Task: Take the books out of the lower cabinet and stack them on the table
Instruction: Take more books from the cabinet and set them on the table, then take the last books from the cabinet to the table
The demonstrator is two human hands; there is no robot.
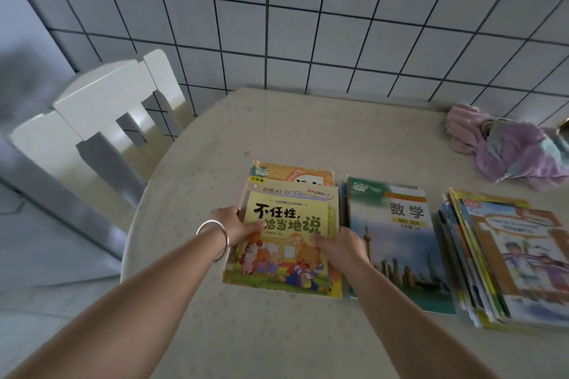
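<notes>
A small pile of yellow picture books (286,243) lies on the beige round table (277,135), its top cover showing cartoon animals. My left hand (238,223) grips the pile's left edge, thumb on the cover. My right hand (341,243) grips its right edge the same way. Just right of it lies a second pile topped by a blue maths textbook (400,252). Farther right stands a taller, slanted stack of books (505,258). The lower cabinet is out of view.
A white wooden chair (101,120) stands at the table's left side. A crumpled pink and purple cloth (511,148) lies at the table's back right. A white tiled wall (308,24) runs directly behind the table.
</notes>
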